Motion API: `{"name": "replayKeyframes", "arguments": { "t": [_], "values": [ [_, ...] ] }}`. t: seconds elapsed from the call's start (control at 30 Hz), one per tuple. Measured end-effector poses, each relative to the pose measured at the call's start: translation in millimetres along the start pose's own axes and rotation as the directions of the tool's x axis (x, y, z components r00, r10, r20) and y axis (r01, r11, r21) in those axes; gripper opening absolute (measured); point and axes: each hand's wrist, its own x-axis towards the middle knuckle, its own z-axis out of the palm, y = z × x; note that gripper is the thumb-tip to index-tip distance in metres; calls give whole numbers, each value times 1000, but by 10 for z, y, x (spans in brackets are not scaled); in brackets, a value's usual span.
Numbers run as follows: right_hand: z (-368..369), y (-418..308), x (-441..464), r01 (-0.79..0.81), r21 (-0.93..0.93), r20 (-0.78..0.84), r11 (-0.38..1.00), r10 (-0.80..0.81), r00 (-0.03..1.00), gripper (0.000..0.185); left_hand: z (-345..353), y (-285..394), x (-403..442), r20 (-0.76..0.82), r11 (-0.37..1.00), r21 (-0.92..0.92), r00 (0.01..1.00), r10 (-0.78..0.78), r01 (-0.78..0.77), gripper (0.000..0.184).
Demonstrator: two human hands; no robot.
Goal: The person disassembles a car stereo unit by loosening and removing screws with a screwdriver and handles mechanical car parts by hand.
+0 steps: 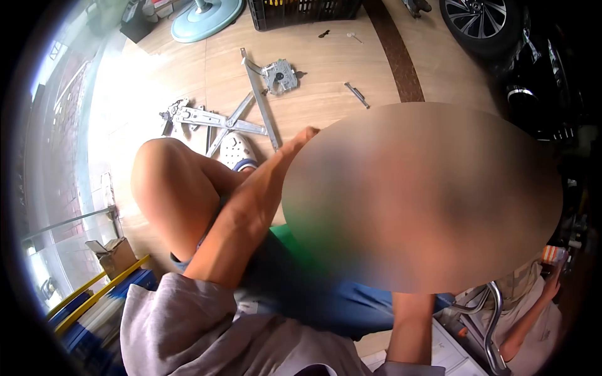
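My left arm reaches forward over my bent knee. Only a small part of my left hand (308,134) shows, at the left edge of a large blurred oval, and its fingers are hidden. My right forearm runs up into the same blur, so my right hand cannot be seen. Whatever either hand holds or touches is hidden too. Something green (290,243) shows beside my lap, partly under the blur. A metal scissor-type linkage (229,122) lies on the floor beyond my left forearm, near a white clog (236,150) on my foot.
A black crate (304,15), a pale blue round base (205,22) and a wheel (476,19) stand at the far side. A small metal rod (357,95) lies on the floor. A cardboard box (113,257) is at lower left. Another person's arm (530,323) shows at lower right, by a metal tube (493,326).
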Motion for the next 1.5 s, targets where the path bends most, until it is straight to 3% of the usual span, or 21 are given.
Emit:
{"name": "replayKeyframes", "arguments": {
  "t": [0.03,0.1,0.17,0.23,0.3,0.37,0.4,0.43,0.5,0.6,0.7,0.73,0.77,0.8,0.87,0.93,0.97,1.0,1.03,1.23,1.5],
  "values": [
    [-191,-208,-62,38,-79,-38,996,-41,998,45,-195,1170,-674,28,982,-57,984,-177,178,57],
    [-591,-610,-224,102,-238,-112,966,-132,985,48,-165,1214,-737,42,987,-98,992,-121,124,61],
    [-845,-921,-528,229,-638,-292,735,-506,812,51,-101,1081,-687,24,978,-176,994,-106,108,63],
    [-1229,-1143,-599,297,-418,-252,859,-424,870,57,-87,1029,-695,-6,983,-118,990,-139,137,61],
    [-1357,-1476,-978,477,-465,-219,746,-619,755,62,-150,954,-743,50,986,-80,988,-144,148,61],
    [-1280,-1592,-1202,591,-433,-259,680,-723,641,61,-264,842,-746,103,978,149,982,-161,144,60],
    [-1183,-1621,-1287,649,-414,-290,639,-768,571,56,-256,1171,-887,17,947,241,974,-224,214,61],
    [-1091,-1586,-1272,672,-391,-321,629,-777,541,57,-340,1316,-937,94,923,319,962,-256,215,62],
    [-896,-1481,-1157,718,-344,-371,605,-790,487,61,-435,1946,-1280,221,795,603,972,-79,-72,63],
    [-720,-1472,-1070,537,-377,-231,755,-638,734,67,-613,1781,-1202,293,535,839,913,-284,-103,64],
    [-651,-1396,-824,548,-444,-102,709,-647,756,69,-790,2458,-1539,287,302,937,884,-369,-178,51],
    [-609,-1380,-777,537,-465,-67,704,-633,772,68,-795,2582,-1629,227,133,973,892,-390,-190,43],
    [-597,-1372,-757,520,-479,-38,707,-609,792,65,-848,2765,-1779,273,179,959,893,-358,-221,40],
    [-588,-1358,-731,518,-471,-15,714,-594,805,64,-860,2912,-1935,303,108,953,903,-303,-284,42],
    [-582,-1310,-688,504,-455,25,734,-555,831,61,-803,3131,-2190,359,232,925,895,-265,-302,43],
    [-541,-1309,-689,504,-407,50,762,-532,845,58,-674,3247,-2289,361,491,844,907,-219,-217,45],
    [-504,-1287,-660,508,-380,47,773,-532,845,60,-737,2819,-2336,640,144,736,749,173,-662,39],
    [-493,-1278,-624,511,-356,42,782,-533,845,62,-406,3040,-2355,451,-42,879,858,-248,-474,34],
    [-484,-1277,-605,502,-363,63,785,-516,854,59,-296,3101,-2432,385,-154,879,861,-331,-452,34],
    [-314,-1149,-661,474,-355,144,806,-453,880,45,-398,2978,-3007,377,44,926,926,-27,-376,33],
    [-245,-990,-738,409,-328,53,852,-415,908,36,-878,3046,-3477,321,234,910,939,123,-342,31]
  ]
}}
